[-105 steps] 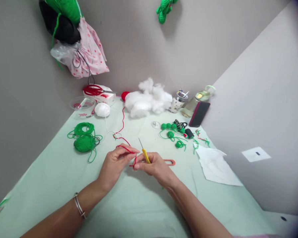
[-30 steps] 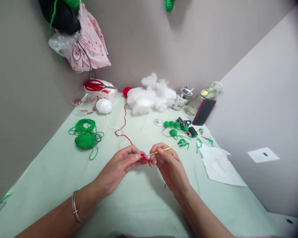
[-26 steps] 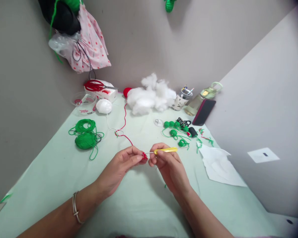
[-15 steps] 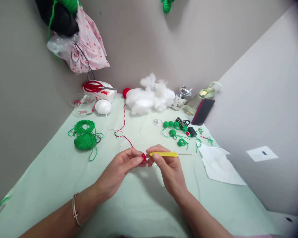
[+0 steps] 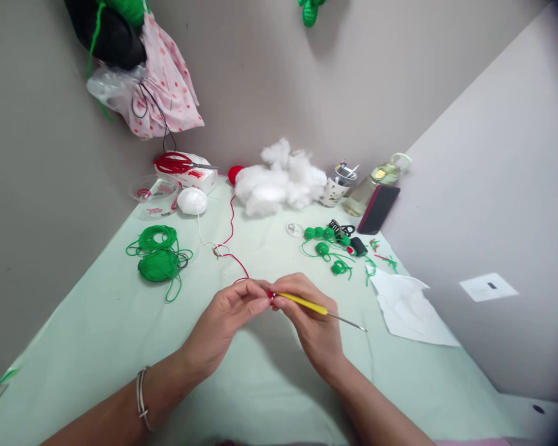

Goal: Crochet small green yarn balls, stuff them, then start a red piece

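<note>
My left hand (image 5: 235,313) is closed, pinching a small red crochet piece (image 5: 270,295) between thumb and fingers. My right hand (image 5: 309,322) grips a crochet hook (image 5: 307,303) by its yellow handle. One metal end of the hook slants down to the right, past the hand; the other end is hidden at the red piece. The fingertips of both hands nearly meet around the piece. Red yarn (image 5: 233,223) runs from my left fingers back across the table to a red ball (image 5: 235,174).
Behind the hands lie white stuffing (image 5: 279,183), a white yarn ball (image 5: 192,201) and green yarn (image 5: 158,263). Red-handled scissors (image 5: 174,163) rest on a box. At right are small green crochet pieces (image 5: 323,249), a phone (image 5: 379,209), a bottle (image 5: 367,189) and white paper (image 5: 411,313).
The crochet hook has tilted: its free right end has dropped, and its handle now slopes down to the right. My right fingers have closed in nearer to the red piece.
</note>
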The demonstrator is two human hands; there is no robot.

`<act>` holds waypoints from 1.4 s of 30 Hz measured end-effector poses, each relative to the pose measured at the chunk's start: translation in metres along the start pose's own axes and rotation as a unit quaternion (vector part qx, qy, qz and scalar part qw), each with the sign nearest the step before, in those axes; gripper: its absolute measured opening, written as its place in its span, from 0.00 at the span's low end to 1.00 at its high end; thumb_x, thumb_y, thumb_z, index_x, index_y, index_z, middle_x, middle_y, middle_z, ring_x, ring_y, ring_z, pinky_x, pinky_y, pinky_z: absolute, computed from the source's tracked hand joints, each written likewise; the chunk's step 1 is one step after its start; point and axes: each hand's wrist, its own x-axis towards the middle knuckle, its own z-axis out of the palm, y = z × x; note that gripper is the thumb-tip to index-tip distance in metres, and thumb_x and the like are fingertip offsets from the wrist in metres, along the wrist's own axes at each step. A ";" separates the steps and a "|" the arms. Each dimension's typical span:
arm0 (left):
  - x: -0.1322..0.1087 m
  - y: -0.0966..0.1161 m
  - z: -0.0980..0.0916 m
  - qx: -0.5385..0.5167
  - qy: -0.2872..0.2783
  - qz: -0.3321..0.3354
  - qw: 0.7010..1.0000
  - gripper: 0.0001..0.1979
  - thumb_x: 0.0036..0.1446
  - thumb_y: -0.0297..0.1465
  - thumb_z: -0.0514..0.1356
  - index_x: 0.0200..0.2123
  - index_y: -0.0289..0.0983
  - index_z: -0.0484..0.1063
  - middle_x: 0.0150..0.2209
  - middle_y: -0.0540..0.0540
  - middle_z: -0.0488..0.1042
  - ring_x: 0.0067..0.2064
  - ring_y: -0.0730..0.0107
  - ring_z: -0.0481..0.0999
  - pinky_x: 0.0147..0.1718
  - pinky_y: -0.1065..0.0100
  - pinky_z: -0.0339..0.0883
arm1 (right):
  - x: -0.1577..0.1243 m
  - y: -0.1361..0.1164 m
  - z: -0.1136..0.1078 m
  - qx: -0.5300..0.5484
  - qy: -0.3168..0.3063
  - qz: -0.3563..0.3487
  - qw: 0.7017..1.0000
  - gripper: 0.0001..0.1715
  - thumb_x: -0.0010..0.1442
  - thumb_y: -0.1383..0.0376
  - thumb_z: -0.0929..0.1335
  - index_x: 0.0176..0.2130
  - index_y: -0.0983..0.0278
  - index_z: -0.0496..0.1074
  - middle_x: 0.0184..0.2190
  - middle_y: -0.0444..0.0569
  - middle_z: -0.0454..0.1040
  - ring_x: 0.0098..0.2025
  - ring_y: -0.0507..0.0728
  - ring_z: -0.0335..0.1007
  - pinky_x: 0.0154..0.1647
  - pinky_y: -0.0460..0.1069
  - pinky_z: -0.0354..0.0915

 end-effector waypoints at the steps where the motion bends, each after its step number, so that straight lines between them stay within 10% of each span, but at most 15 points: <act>1: 0.000 -0.001 0.000 0.001 0.002 0.002 1.000 0.07 0.61 0.34 0.67 0.31 0.38 0.78 0.40 0.49 0.77 0.46 0.67 0.73 0.49 0.68 0.62 | 0.001 0.000 0.001 0.021 -0.008 0.030 0.999 0.05 0.61 0.65 0.75 0.39 0.57 0.84 0.35 0.48 0.78 0.34 0.54 0.75 0.35 0.49 0.71; 10: 0.003 -0.007 0.001 0.006 0.041 -0.011 0.999 0.07 0.58 0.35 0.69 0.30 0.38 0.79 0.45 0.49 0.78 0.47 0.67 0.75 0.50 0.68 0.64 | 0.003 0.011 0.000 0.142 0.037 0.169 0.975 0.05 0.54 0.64 0.79 0.33 0.58 0.82 0.29 0.42 0.79 0.30 0.50 0.74 0.34 0.45 0.70; 25: 0.009 0.002 -0.002 -0.026 0.071 -0.037 0.996 0.14 0.57 0.43 0.70 0.36 0.39 0.76 0.41 0.47 0.73 0.50 0.60 0.74 0.53 0.59 0.70 | 0.014 0.005 -0.005 0.227 0.064 0.202 0.951 0.09 0.48 0.63 0.81 0.31 0.59 0.81 0.25 0.41 0.78 0.25 0.49 0.72 0.29 0.45 0.67; 30: 0.013 0.016 0.007 -0.088 0.094 -0.055 0.990 0.19 0.59 0.48 0.66 0.32 0.37 0.71 0.34 0.51 0.67 0.32 0.73 0.67 0.41 0.62 0.77 | 0.018 -0.004 -0.005 0.229 0.025 0.188 0.955 0.07 0.50 0.65 0.80 0.30 0.60 0.81 0.26 0.42 0.78 0.26 0.49 0.71 0.30 0.45 0.68; 34: 0.018 0.039 0.015 -0.017 0.093 -0.031 0.995 0.21 0.63 0.49 0.62 0.28 0.39 0.66 0.23 0.57 0.53 0.23 0.76 0.52 0.25 0.73 0.68 | 0.022 -0.016 -0.008 0.221 -0.010 0.168 0.961 0.05 0.53 0.66 0.79 0.30 0.60 0.81 0.27 0.42 0.77 0.27 0.49 0.71 0.30 0.45 0.68; 42: 0.025 0.073 -0.008 0.220 0.012 0.010 0.975 0.22 0.60 0.52 0.62 0.29 0.40 0.66 0.26 0.55 0.57 0.25 0.74 0.62 0.30 0.67 0.73 | 0.032 -0.021 -0.014 0.229 0.070 0.128 0.962 0.07 0.51 0.67 0.79 0.30 0.60 0.80 0.28 0.42 0.76 0.25 0.48 0.70 0.27 0.44 0.66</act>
